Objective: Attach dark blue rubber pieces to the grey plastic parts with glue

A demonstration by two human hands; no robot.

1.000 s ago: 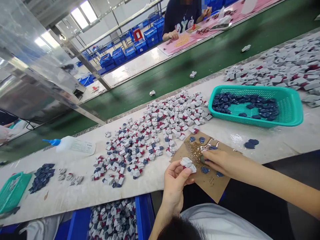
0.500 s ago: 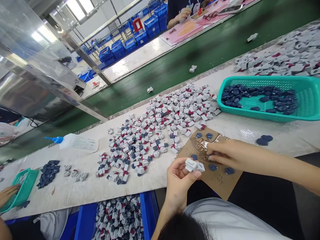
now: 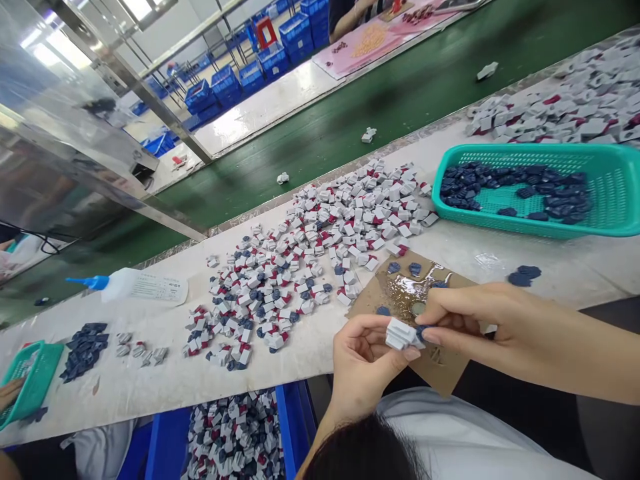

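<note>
My left hand (image 3: 361, 363) pinches a small white plastic block (image 3: 399, 333) between thumb and fingers, just above the table's front edge. My right hand (image 3: 475, 320) is closed in a pinch on a small dark blue piece (image 3: 421, 331) and presses it against the right side of that block. Both hands hover over a brown cardboard sheet (image 3: 445, 370) smeared with shiny glue (image 3: 406, 288), on which a few more blue pieces lie.
A heap of white, red and blue blocks (image 3: 320, 253) covers the table middle. A teal basket (image 3: 615, 193) of blue pieces stands right; a glue bottle (image 3: 135, 287) lies left. A blue bin (image 3: 233, 437) of blocks sits below. Another person's hand (image 3: 7, 393) touches a second teal basket.
My right hand lifted a blue piece off the glue-covered cardboard and brought it to the white block in my left hand. The camera shifted slightly.
</note>
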